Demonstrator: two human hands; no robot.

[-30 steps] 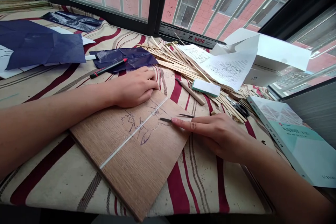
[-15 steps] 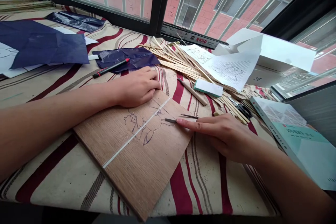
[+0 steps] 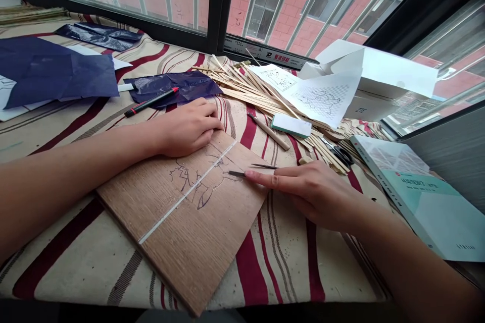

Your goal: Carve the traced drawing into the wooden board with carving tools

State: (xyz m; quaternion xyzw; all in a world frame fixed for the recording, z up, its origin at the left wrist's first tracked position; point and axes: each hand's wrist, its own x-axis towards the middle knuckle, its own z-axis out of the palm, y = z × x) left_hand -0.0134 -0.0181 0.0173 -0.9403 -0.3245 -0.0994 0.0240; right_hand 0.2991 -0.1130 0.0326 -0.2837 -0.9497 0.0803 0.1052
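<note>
1. Wooden board (image 3: 204,252) lies askew on the cloth-covered worktop (image 3: 71,267), near corner at the worktop's near edge; inked drawing (image 3: 204,196) on its far half, thin white strip (image 3: 188,192) from board's near-L edge to far-R edge.
2. L hand (image 3: 189,126): across far-L edge by the far corner, fingers curled; can't tell if they clamp the wood. Good spot to pin the board; I'd press evenly b/c the near corner has little worktop left.
3. R hand (image 3: 322,194): index straight, tip on dark flat blade (image 3: 236,173) by the board's R corner; thumb & other fingers mostly hidden, so can't tell their hold.
4. Dark spike (image 3: 263,166) just beyond index: maybe same tool, too small to say.
5. Best technique, IMO: low blade angle, light index pressure, short strokes, L fingers out of blade's line.
6. Marker (image 3: 151,102) & scissors (image 3: 345,156) sit clear of blade, beyond the board's far edges.
</note>
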